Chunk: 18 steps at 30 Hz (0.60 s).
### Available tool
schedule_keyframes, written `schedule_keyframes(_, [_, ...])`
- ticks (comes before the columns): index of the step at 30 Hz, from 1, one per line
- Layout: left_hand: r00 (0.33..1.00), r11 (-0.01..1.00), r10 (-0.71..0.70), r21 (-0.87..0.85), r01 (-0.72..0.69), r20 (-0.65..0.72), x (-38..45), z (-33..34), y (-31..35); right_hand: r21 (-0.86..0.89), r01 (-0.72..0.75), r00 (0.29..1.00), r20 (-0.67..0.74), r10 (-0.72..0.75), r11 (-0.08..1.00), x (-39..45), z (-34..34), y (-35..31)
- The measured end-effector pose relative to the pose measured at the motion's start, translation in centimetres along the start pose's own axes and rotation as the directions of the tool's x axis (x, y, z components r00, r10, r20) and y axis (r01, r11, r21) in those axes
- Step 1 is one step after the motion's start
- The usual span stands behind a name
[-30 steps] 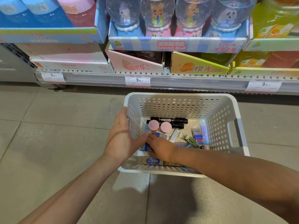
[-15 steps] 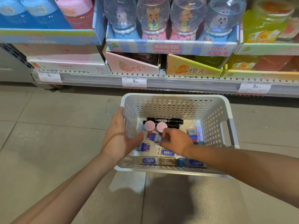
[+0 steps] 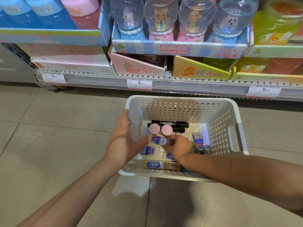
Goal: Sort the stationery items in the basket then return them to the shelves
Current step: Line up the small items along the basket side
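right hand: moved up from near rim, fingers now pinch blue eraser, sorting underway
left hand: still grips basket wall

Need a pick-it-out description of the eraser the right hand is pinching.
Start at the white perforated basket on the floor below the shelf. Inside, just in front of the two pink round caps, the right hand pinches a small blue-and-white wrapped eraser. Unlike the similar eraser lying below it, this one is gripped and tilted.
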State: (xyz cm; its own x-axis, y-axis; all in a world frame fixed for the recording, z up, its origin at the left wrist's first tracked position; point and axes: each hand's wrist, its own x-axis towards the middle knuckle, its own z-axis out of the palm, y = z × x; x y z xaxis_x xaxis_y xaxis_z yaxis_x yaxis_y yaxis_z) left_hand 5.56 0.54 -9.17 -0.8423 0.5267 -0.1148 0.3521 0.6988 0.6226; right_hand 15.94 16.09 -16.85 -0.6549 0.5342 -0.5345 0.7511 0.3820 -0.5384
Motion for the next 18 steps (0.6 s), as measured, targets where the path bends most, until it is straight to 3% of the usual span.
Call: schedule_keyframes(18, [1.0,1.0,0.009,0.016,-0.009,-0.002,-0.34,-0.32,0.52,0.08,-0.04,0.998,-0.037,0.043,0.996,0.27,1.0,0.09])
